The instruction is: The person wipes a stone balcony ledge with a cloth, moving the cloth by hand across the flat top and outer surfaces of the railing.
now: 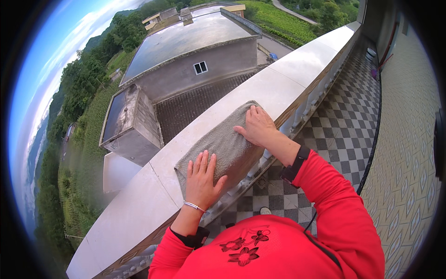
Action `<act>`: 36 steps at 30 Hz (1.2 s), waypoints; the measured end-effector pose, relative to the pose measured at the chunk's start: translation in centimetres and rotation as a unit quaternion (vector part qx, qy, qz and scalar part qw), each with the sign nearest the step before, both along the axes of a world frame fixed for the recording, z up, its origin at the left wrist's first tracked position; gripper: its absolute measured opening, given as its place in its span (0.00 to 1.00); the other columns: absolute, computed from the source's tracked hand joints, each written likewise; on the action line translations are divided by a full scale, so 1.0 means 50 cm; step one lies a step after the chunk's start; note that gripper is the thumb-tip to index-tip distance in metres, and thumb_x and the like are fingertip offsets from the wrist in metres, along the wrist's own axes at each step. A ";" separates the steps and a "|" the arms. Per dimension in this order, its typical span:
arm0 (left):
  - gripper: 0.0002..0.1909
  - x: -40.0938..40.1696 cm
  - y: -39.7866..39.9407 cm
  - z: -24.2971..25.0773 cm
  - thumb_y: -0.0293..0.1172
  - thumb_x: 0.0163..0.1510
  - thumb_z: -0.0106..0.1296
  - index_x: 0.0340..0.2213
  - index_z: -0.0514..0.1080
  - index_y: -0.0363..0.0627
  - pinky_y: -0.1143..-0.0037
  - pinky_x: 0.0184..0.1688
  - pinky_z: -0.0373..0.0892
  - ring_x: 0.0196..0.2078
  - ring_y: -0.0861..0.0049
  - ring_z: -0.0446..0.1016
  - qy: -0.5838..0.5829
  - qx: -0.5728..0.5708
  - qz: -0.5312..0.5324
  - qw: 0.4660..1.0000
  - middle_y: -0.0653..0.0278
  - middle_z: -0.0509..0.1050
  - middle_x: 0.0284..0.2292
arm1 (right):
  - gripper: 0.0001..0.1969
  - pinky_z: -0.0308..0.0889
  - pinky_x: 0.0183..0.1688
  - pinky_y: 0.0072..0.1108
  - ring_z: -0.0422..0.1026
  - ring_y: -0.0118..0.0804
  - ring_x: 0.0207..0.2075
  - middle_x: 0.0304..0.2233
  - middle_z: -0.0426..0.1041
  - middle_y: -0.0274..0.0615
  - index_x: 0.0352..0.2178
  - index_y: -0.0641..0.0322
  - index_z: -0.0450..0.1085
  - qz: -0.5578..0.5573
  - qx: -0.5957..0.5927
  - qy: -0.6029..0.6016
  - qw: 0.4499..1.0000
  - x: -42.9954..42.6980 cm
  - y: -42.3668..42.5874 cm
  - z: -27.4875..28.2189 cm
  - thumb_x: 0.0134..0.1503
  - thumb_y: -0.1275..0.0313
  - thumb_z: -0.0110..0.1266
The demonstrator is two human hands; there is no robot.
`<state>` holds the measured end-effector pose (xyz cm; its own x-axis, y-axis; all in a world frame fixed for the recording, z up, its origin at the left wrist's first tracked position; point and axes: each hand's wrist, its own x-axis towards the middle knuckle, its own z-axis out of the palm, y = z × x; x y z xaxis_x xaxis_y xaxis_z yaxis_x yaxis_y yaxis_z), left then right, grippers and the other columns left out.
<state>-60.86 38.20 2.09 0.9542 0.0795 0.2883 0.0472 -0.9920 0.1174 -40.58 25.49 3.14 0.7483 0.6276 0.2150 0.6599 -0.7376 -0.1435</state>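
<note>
A grey-beige cloth [226, 143] lies spread over the pale tiled top of a balcony railing [258, 87], and part of it drapes over the inner side. My left hand [204, 176] rests flat on the cloth's near left end, fingers spread, with a bracelet at the wrist. On its far right end lies my right hand [258, 125], palm down, the thumb held apart from the fingers. Neither hand grips the cloth; both press or rest on it from above.
White balusters [287, 125] stand under the railing top. Inside is a checkered tile floor [334, 132] with a floor drain [262, 182], and a white bucket [370, 54] at the far end. A tiled wall [404, 167] rises at the right. Outside, lower down, are a building's flat roof [188, 38] and trees.
</note>
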 end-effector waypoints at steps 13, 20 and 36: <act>0.25 -0.144 0.062 -0.017 0.40 0.52 0.40 0.50 0.59 0.40 0.65 0.57 0.47 0.56 0.65 0.54 -0.009 -0.027 0.135 0.990 0.55 0.56 0.53 | 0.28 0.55 0.51 0.31 0.60 0.54 0.45 0.38 0.64 0.60 0.34 0.80 0.65 0.341 -0.031 0.104 0.934 -0.173 0.236 0.035 0.50 0.55 0.45; 0.24 -0.143 0.069 -0.017 0.37 0.52 0.41 0.50 0.59 0.41 0.65 0.57 0.47 0.56 0.67 0.54 -0.023 -0.035 0.155 0.987 0.57 0.57 0.53 | 0.25 0.58 0.49 0.30 0.62 0.49 0.45 0.40 0.63 0.56 0.36 0.76 0.64 0.212 -0.050 0.013 0.976 -0.032 0.177 0.021 0.52 0.57 0.42; 0.24 -0.165 0.044 -0.023 0.37 0.53 0.38 0.50 0.58 0.41 0.65 0.56 0.48 0.56 0.65 0.55 -0.032 -0.038 0.216 0.975 0.56 0.58 0.52 | 0.20 0.58 0.49 0.30 0.62 0.49 0.46 0.43 0.63 0.52 0.36 0.69 0.66 0.440 0.038 0.095 0.892 -0.224 0.308 -0.015 0.54 0.60 0.41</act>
<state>-69.11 40.41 0.94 0.8078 0.4927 0.3236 0.4481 -0.8699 0.2060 -51.77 40.89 2.37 0.0005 0.9789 0.2044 0.9373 0.0708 -0.3413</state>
